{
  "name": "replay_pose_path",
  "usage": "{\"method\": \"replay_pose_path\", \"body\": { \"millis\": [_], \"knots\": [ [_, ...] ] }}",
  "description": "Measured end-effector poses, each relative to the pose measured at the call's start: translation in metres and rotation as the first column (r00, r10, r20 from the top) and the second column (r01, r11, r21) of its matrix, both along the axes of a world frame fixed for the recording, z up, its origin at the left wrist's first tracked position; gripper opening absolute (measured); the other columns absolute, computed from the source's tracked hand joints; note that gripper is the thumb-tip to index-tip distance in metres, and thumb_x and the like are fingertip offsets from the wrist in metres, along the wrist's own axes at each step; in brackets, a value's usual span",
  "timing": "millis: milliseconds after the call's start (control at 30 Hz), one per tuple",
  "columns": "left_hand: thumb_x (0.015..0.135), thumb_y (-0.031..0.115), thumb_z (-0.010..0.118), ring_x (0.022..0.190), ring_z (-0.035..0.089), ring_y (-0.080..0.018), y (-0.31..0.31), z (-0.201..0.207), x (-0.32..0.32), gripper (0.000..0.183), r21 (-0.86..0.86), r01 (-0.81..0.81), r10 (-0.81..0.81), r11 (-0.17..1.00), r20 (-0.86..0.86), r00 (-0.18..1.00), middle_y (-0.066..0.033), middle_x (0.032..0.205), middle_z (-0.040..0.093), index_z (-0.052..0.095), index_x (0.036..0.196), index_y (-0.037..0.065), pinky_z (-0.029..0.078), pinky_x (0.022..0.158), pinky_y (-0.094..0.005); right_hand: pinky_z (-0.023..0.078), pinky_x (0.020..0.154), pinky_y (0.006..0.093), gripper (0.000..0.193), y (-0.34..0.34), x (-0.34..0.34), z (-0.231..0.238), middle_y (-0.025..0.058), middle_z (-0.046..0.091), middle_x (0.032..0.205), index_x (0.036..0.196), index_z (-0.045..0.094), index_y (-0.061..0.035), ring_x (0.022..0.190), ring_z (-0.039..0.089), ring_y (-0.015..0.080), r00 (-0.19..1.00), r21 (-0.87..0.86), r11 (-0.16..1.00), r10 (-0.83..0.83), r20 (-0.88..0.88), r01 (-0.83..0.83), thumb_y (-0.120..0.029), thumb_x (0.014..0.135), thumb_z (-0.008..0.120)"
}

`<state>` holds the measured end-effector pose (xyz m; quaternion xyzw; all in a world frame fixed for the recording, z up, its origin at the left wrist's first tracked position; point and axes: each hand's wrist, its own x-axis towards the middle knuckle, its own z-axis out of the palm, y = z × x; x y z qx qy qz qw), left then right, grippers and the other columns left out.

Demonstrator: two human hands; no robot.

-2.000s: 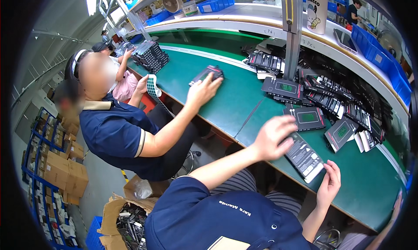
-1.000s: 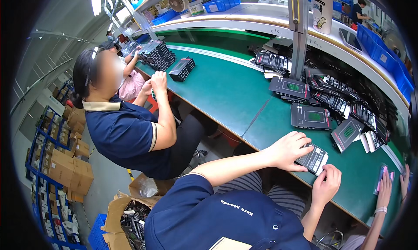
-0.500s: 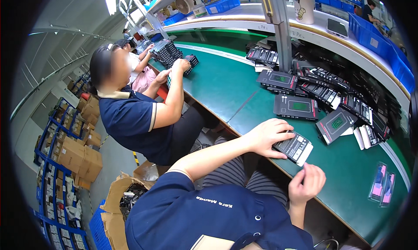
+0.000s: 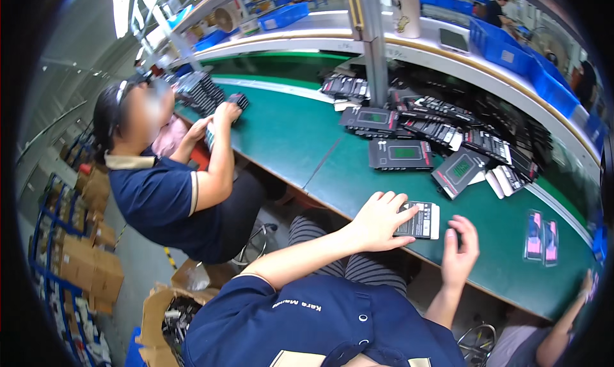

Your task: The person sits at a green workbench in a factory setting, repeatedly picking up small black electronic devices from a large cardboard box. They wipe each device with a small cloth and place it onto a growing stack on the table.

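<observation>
A small black cardboard box (image 4: pixel 422 221) with white print and a white end flap lies at the table's near edge. Over its left end my left hand (image 4: pixel 382 221) is laid, thumb along the near side and fingers across the top, gripping it. My right hand (image 4: pixel 462 247) is just to the right of the box's white end, apart from it, with loosely curled fingers and nothing visible in them. Beyond them lie a grey-black box with a green panel (image 4: pixel 401 155) and another such box turned at an angle (image 4: pixel 459 171).
A heap of black boxes (image 4: pixel 441 132) lies around a metal post (image 4: pixel 377 73). Two clear packs with pink parts (image 4: pixel 542 238) are at the right. A co-worker (image 4: pixel 173 169) sits at my left; another person's hand (image 4: pixel 585 285) shows at the right edge. Blue bins (image 4: pixel 511 57) line the shelf.
The view has turned right, and another person's arm now shows at the right edge. My right hand has loosened, its fingers apart. My left hand still holds the box.
</observation>
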<state>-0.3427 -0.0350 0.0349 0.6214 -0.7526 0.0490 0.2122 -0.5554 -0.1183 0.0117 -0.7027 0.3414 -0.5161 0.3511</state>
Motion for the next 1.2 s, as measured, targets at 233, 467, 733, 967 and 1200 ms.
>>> {"method": "replay_pose_path", "body": {
  "millis": [233, 467, 733, 967, 1200],
  "knots": [
    [0.078, 0.044, 0.075, 0.114, 0.052, -0.0318, -0.014, -0.008, 0.005, 0.062, -0.008, 0.087, -0.087, 0.996, -0.097, 0.991, -0.0151, 0.124, 0.054, 0.057, 0.121, 0.003, 0.042, 0.096, -0.0435, 0.031, 0.112, 0.0577, 0.045, -0.092, -0.17, -0.038, 0.0184, 0.045, 0.147, 0.132, 0.06, -0.011, 0.137, 0.039, 0.0415, 0.057, -0.665, 0.357, -0.902, -0.428, 0.656, -0.035, 0.094, 0.063],
    [0.078, 0.044, 0.075, 0.118, 0.049, -0.0337, -0.014, -0.013, 0.007, 0.067, 0.014, 0.12, -0.115, 0.993, -0.188, 0.975, -0.0182, 0.128, 0.053, 0.054, 0.125, 0.0, 0.04, 0.102, -0.0449, 0.02, 0.118, 0.0583, 0.05, -0.113, -0.192, -0.016, 0.0152, 0.038, 0.157, 0.142, 0.054, -0.0159, 0.149, 0.027, 0.0364, 0.064, -0.474, 0.703, -0.59, -0.805, 0.53, -0.043, 0.101, 0.049],
    [0.072, 0.042, 0.077, 0.116, 0.051, -0.0316, -0.021, -0.01, 0.023, 0.066, 0.066, 0.23, -0.212, 0.971, -0.206, 0.955, -0.0129, 0.124, 0.056, 0.055, 0.122, 0.004, 0.042, 0.099, -0.0448, 0.047, 0.091, 0.0425, 0.026, -0.076, -0.123, -0.002, 0.0205, 0.065, 0.104, 0.09, 0.059, -0.0007, 0.098, 0.06, 0.0391, 0.665, -0.155, 0.889, -0.429, -0.612, 0.431, -0.018, 0.079, 0.076],
    [0.066, 0.043, 0.079, 0.116, 0.05, -0.0298, -0.035, 0.003, 0.034, 0.08, 0.157, 0.236, -0.206, 0.959, -0.185, 0.961, -0.0115, 0.124, 0.055, 0.055, 0.133, 0.007, 0.04, 0.101, -0.0433, 0.05, 0.095, 0.0392, 0.043, -0.013, -0.04, 0.009, 0.018, 0.064, 0.111, 0.089, 0.056, -0.0039, 0.106, 0.06, 0.0326, 0.871, -0.055, 0.998, -0.059, -0.487, 0.037, -0.009, 0.054, 0.082],
    [0.061, 0.049, 0.082, 0.118, 0.049, -0.0297, -0.04, 0.003, 0.041, 0.085, 0.158, 0.369, -0.335, 0.916, -0.203, 0.92, -0.0134, 0.122, 0.056, 0.058, 0.133, 0.009, 0.039, 0.1, -0.0408, 0.028, 0.119, 0.044, 0.051, -0.006, -0.004, 0.018, 0.0287, 0.043, 0.15, 0.118, 0.055, -0.006, 0.146, 0.033, 0.0407, 0.724, 0.052, 0.905, 0.37, -0.582, -0.421, 0.003, 0.068, 0.062]
  ]
}}
